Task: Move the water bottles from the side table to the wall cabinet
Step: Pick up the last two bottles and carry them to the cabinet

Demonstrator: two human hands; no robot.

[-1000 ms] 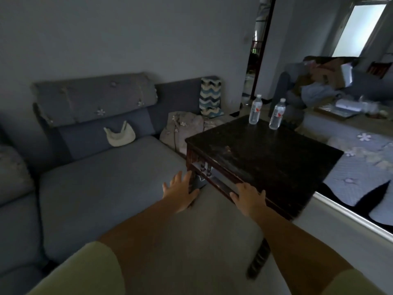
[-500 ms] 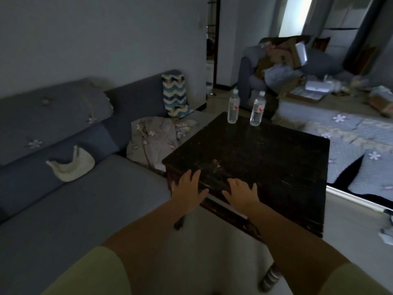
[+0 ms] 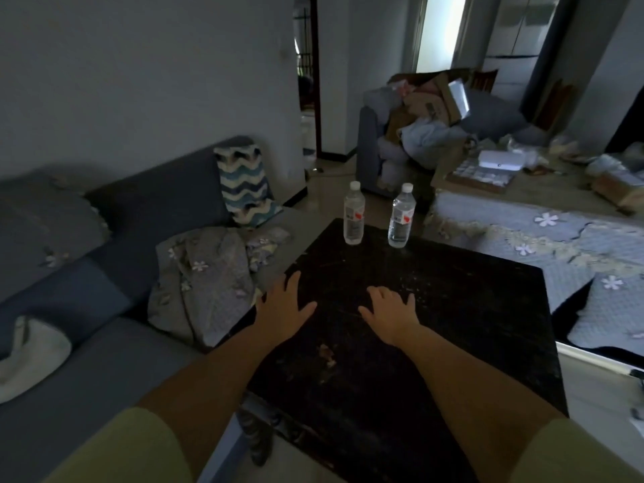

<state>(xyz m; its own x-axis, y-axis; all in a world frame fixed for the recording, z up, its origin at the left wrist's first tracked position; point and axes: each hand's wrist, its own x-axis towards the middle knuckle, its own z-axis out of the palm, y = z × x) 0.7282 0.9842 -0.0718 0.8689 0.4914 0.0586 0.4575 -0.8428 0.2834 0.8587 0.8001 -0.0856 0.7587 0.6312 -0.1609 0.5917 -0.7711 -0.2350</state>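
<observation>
Two clear plastic water bottles, the left bottle (image 3: 354,217) and the right bottle (image 3: 401,215), stand upright at the far edge of the dark wooden tabletop (image 3: 453,325). Both hands, left (image 3: 284,308) and right (image 3: 392,313), now reach farther over it, fingers spread, holding nothing, well short of the bottles.

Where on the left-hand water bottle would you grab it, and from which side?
Grip the left bottle around its straight middle, about where the label sits, coming level from the near side with the left hand. It stands upright at the far edge of the side table, apart from the right bottle, so fingers can likely wrap around without bumping it.
</observation>
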